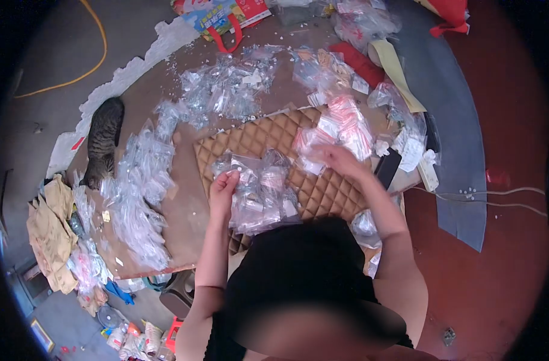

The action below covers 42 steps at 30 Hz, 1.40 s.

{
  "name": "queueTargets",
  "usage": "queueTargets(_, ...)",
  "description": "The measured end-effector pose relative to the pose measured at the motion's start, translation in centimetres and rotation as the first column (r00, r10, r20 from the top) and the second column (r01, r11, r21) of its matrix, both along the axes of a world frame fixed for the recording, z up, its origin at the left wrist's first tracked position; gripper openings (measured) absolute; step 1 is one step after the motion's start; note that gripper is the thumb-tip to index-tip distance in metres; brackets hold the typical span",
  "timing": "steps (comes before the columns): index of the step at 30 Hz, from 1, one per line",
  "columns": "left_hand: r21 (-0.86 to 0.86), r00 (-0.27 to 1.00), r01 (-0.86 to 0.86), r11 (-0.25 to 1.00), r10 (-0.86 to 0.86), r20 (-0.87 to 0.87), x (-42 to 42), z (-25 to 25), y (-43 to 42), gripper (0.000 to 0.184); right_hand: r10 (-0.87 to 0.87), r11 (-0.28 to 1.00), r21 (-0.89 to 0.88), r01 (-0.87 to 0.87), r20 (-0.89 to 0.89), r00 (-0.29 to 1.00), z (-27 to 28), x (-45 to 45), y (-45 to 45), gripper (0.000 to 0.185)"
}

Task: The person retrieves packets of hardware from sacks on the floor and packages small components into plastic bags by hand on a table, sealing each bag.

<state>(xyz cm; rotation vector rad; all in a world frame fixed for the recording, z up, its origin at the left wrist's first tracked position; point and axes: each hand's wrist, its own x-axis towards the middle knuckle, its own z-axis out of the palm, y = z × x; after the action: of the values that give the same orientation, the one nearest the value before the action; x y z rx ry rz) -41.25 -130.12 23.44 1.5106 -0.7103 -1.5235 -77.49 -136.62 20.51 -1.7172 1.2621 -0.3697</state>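
My left hand [225,183] is closed in a pinch at the left side of a pile of clear plastic bags [259,204], with the edge of one clear bag at its fingertips. The pile lies on a brown quilted mat [319,192], close to my body, and small pieces inside are too fine to name. My right hand [337,159] reaches over the near edge of a stack of clear bags with red stripes [349,123]. Its fingers are blurred, so I cannot see whether they grip one.
Heaps of filled clear bags [223,90] lie at the back of the table, and more bags [142,192] run down the left side. A tabby cat [106,135] lies at the left edge. A black box [387,168] stands right of my right hand.
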Motion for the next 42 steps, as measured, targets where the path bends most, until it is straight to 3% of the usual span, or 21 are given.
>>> queueTargets(1, -0.013, 0.999, 0.019, 1.000, -0.019, 0.035, 0.0, -0.2, 0.7, 0.013, 0.015, 0.989, -0.139, -0.042, -0.194, 0.981, -2.2, 0.1, 2.7, 0.037)
queueTargets(2, -0.018, 0.999, 0.020, 1.000, -0.019, 0.034, -0.1, 0.0, 1.1, 0.013, 0.013, 0.989, -0.143, -0.042, -0.195, 0.981, -3.8, -0.3, 4.7, 0.037)
queueTargets(4, -0.119, 0.996, 0.077, 0.990, -0.071, 0.049, -0.1, 0.5, 2.2, 0.016, 0.033, 0.997, 0.076, 0.011, -0.546, 0.837, -5.5, -1.0, 7.9, 0.039)
queueTargets(5, -0.127, 0.996, 0.076, 0.989, -0.070, 0.051, 0.0, 0.6, 2.7, 0.016, 0.112, 0.974, -0.086, -0.210, -0.624, 0.773, -1.5, -0.7, 8.8, 0.041)
queueTargets(8, -0.076, 0.995, 0.077, 0.994, -0.072, 0.071, 0.4, 0.3, 4.3, 0.017, 0.023, 0.978, -0.178, -0.107, -0.416, 0.909, -3.0, -2.8, 10.3, 0.047)
queueTargets(10, -0.038, 0.996, 0.058, 0.998, -0.055, 0.064, 0.3, -0.6, 5.0, 0.020, -0.024, 1.000, -0.011, 0.022, -0.361, 0.932, 0.1, -1.6, 9.2, 0.051)
queueTargets(12, -0.061, 0.996, 0.073, 0.995, -0.069, 0.064, -0.4, 0.1, 5.7, 0.021, -0.201, 0.977, -0.149, 0.154, -0.393, 0.897, -1.8, -1.2, 9.4, 0.049)
queueTargets(16, -0.053, 0.991, 0.103, 0.993, -0.098, 0.086, -1.9, 2.9, 6.4, 0.023, -0.333, 0.855, -0.514, 0.071, -0.439, 0.834, -4.7, -1.0, 10.5, 0.022)
queueTargets(20, -0.039, 0.982, 0.158, 0.987, -0.153, 0.110, -0.8, 0.8, 6.6, 0.026, -0.202, 0.969, -0.223, 0.110, -0.451, 0.869, -1.3, 0.5, 10.5, 0.019)
queueTargets(22, -0.063, 0.977, 0.184, 0.981, -0.176, 0.118, -0.9, 0.0, 6.6, 0.027, 0.189, 0.982, 0.000, -0.190, -0.113, 0.975, 5.8, 3.3, 11.0, 0.026)
queueTargets(26, -0.188, 0.935, 0.354, 0.916, -0.354, 0.034, -3.1, 0.8, 6.9, 0.027, 0.296, 0.952, 0.087, -0.293, -0.025, 0.955, 11.4, 8.9, 11.0, 0.039)
queueTargets(28, -0.225, 0.878, 0.390, 0.893, -0.435, -0.202, -4.1, 1.3, 7.6, 0.026, 0.118, 0.949, -0.299, -0.100, 0.044, 0.992, 10.6, 10.5, 10.5, 0.048)
queueTargets(29, -0.013, 0.887, 0.459, 0.888, -0.459, -0.048, -4.1, 3.4, 7.6, 0.025, 0.058, 0.824, -0.565, -0.047, 0.002, 0.998, 10.0, 11.0, 10.1, 0.059)
queueTargets(30, -0.016, 0.890, 0.453, 0.891, -0.453, -0.047, -4.0, 2.9, 7.7, 0.025, 0.065, 0.822, -0.567, -0.053, 0.001, 0.998, 9.6, 11.1, 10.1, 0.059)
queueTargets(32, -0.250, 0.882, 0.385, 0.889, -0.434, -0.186, -4.1, 2.0, 8.1, 0.024, 0.033, 0.979, -0.204, 0.004, 0.177, 0.984, 9.4, 10.9, 10.1, 0.052)
queueTargets(33, -0.252, 0.886, 0.374, 0.892, -0.424, -0.187, -3.9, 2.0, 8.3, 0.024, 0.088, 0.996, -0.024, -0.086, 0.058, 0.994, 9.7, 10.6, 9.7, 0.041)
queueTargets(36, -0.198, 0.895, 0.387, 0.900, -0.419, -0.154, -3.7, 1.9, 8.4, 0.029, 0.026, 0.999, -0.040, -0.030, -0.106, 0.994, 12.8, 11.0, 10.5, 0.029)
queueTargets(37, -0.223, 0.957, 0.275, 0.935, -0.288, -0.028, -3.7, 1.2, 8.4, 0.035, 0.033, 0.998, -0.044, -0.038, -0.109, 0.994, 13.3, 11.2, 10.9, 0.029)
queueTargets(39, -0.171, 0.994, 0.109, 0.979, -0.105, 0.032, -3.0, 1.6, 8.3, 0.048, -0.123, 0.859, -0.512, 0.023, -0.163, 0.979, 13.9, 11.9, 11.7, 0.018)
queueTargets(40, -0.175, 0.994, 0.105, 0.979, -0.100, 0.034, -2.4, 1.9, 8.1, 0.048, -0.119, 0.857, -0.516, 0.019, -0.161, 0.980, 14.1, 12.3, 11.9, 0.018)
queueTargets(42, 0.012, 0.795, 0.340, 0.940, -0.281, -0.537, -1.6, 4.2, 8.0, 0.051, -0.099, 0.620, -0.778, -0.098, -0.202, 0.974, 14.4, 13.2, 12.5, 0.007)
